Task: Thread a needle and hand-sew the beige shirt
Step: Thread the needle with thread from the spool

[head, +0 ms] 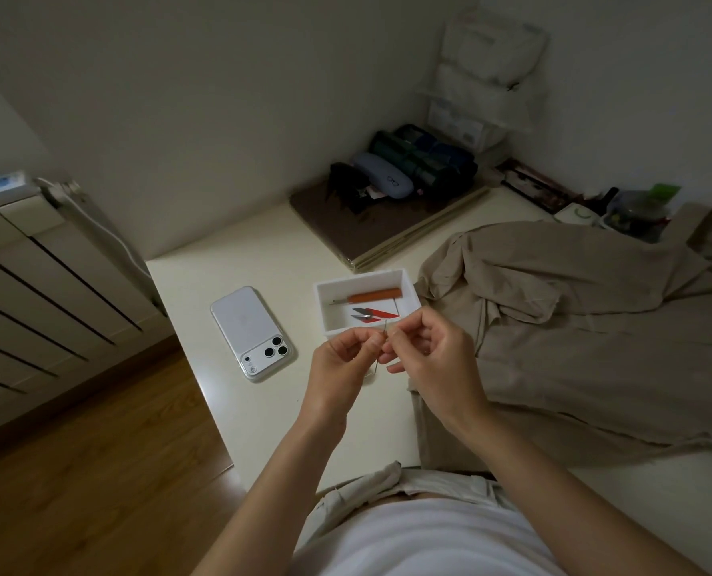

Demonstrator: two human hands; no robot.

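Mid-frame, the left hand [343,355] pinched the needle [376,363], its long axis near-upright. The right hand [431,353], fingertips pinched just right of it, apparently held thread too fine to confirm. The beige shirt [574,334] lay rightward.

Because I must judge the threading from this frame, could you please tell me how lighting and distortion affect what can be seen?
Head view: dim, flat light with no glare. Head view: the wide-angle lens bows the edge of the cream table. Head view: the thin metal needle is only a faint line between the left hand and right hand; thread cannot be made out.
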